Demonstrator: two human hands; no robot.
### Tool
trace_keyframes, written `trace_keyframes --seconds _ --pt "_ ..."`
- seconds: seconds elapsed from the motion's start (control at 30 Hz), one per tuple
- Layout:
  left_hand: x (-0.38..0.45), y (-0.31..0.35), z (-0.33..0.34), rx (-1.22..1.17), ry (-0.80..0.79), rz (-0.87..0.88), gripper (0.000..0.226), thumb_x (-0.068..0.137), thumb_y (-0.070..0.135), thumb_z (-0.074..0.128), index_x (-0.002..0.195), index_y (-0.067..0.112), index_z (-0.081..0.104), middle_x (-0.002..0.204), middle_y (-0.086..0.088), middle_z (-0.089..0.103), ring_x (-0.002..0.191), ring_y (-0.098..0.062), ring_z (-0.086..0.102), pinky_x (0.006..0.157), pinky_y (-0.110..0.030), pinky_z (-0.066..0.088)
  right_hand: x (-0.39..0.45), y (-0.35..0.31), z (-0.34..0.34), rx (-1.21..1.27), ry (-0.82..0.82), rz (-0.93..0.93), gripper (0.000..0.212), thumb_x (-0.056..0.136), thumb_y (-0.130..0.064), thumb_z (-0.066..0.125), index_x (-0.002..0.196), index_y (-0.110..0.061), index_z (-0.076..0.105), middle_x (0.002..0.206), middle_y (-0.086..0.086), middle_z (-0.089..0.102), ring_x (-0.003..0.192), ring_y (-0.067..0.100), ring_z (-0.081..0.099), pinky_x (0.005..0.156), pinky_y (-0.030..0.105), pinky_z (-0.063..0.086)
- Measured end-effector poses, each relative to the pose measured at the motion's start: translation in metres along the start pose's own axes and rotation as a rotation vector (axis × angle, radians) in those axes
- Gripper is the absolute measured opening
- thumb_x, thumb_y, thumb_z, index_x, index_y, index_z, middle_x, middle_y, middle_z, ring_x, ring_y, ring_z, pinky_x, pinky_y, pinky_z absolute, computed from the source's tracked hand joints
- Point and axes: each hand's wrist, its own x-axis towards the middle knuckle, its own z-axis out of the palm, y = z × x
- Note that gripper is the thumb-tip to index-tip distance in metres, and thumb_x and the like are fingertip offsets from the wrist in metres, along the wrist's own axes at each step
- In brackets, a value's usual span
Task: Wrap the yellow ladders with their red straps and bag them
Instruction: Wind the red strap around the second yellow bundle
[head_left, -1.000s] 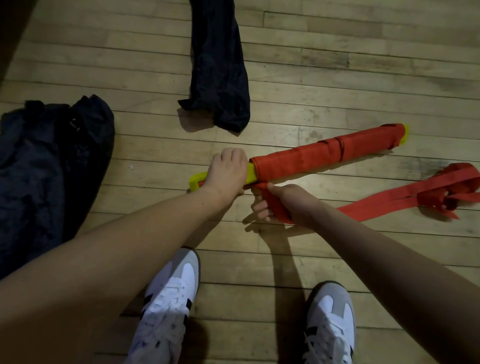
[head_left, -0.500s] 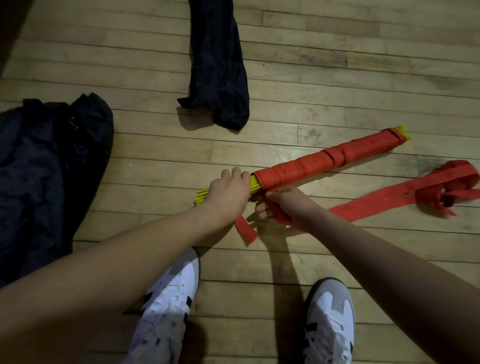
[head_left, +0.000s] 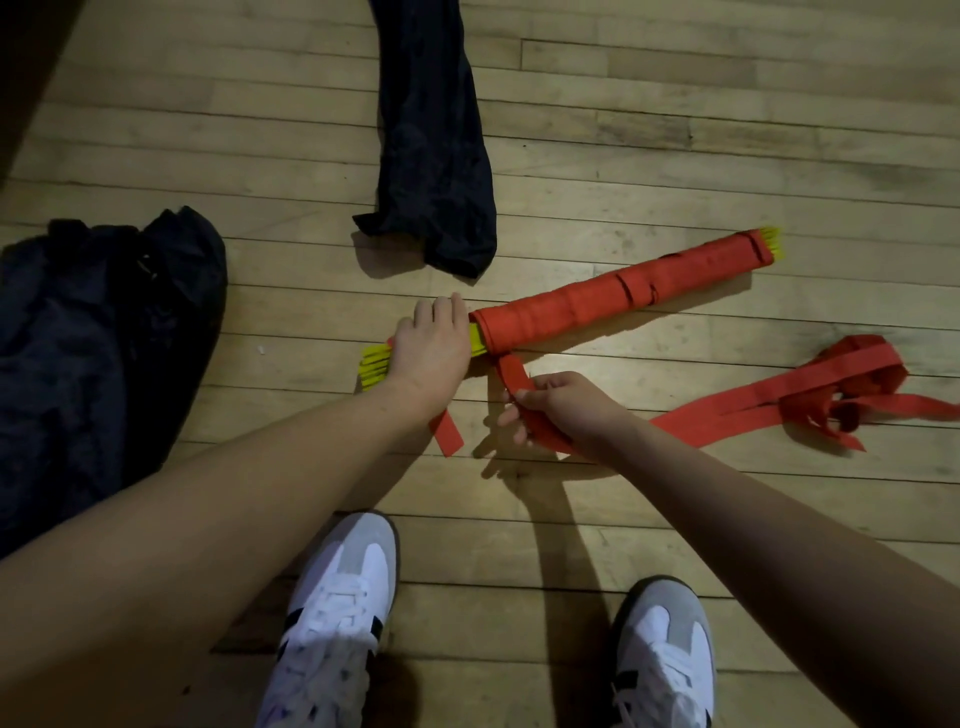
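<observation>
A bundle of yellow ladder rungs (head_left: 375, 367) lies slanted on the wooden floor, most of its length wound in red strap (head_left: 618, 299). Yellow tips stick out at both ends. My left hand (head_left: 430, 347) grips the bundle near its left end. My right hand (head_left: 558, 410) pinches the loose red strap just below the bundle, where it comes off the wrap. The rest of the strap (head_left: 810, 392) trails right across the floor into a loose tangle. A short red strap end (head_left: 447, 434) pokes out under my left wrist.
A narrow dark bag (head_left: 434, 150) lies on the floor beyond the bundle. A larger dark bag (head_left: 98, 332) is heaped at the left. My two white and grey shoes (head_left: 337, 618) stand at the bottom of the view.
The bundle has turned in my left hand, so its yellow tips now show as a fan of edges. My right hand has drawn the strap down and toward me. A short strap end has appeared under my left wrist.
</observation>
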Motion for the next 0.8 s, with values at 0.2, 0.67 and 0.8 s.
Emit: trace_keyframes --seconds 0.2,0.67,0.8 --pt "-0.038 0.018 0.026 0.025 0.071 0.096 0.068 0.093 0.038 0.052 0.145 0.001 0.030 0.138 -0.017 0.040 0.123 -0.031 0.043 0.102 -0.039 0.037 0.006 0.009 0.002 -0.128 0.063 0.046 0.015 0.101 -0.006 0.041 0.095 -0.003 0.054 0.074 0.008 0.067 0.043 0.012 0.055 0.041 0.019 0.043" --pt "-0.027 0.001 0.004 -0.147 -0.088 0.036 0.060 0.091 0.018 0.059 0.140 0.007 0.027 0.125 -0.012 0.050 0.114 -0.029 0.051 0.082 -0.037 0.047 0.001 0.016 0.011 -0.246 0.155 -0.011 0.032 0.097 0.001 0.040 0.070 -0.006 0.057 0.061 0.007 0.061 0.045 0.016 0.049 0.048 0.025 0.039" --pt "-0.018 0.001 0.000 -0.124 -0.116 0.006 0.051 0.092 0.021 0.059 0.136 0.008 0.036 0.126 -0.012 0.049 0.113 -0.028 0.050 0.080 -0.037 0.047 0.002 0.010 0.010 -0.300 0.193 -0.066 0.027 0.092 0.004 0.041 0.071 -0.003 0.058 0.058 0.011 0.058 0.047 0.019 0.046 0.045 0.025 0.035"
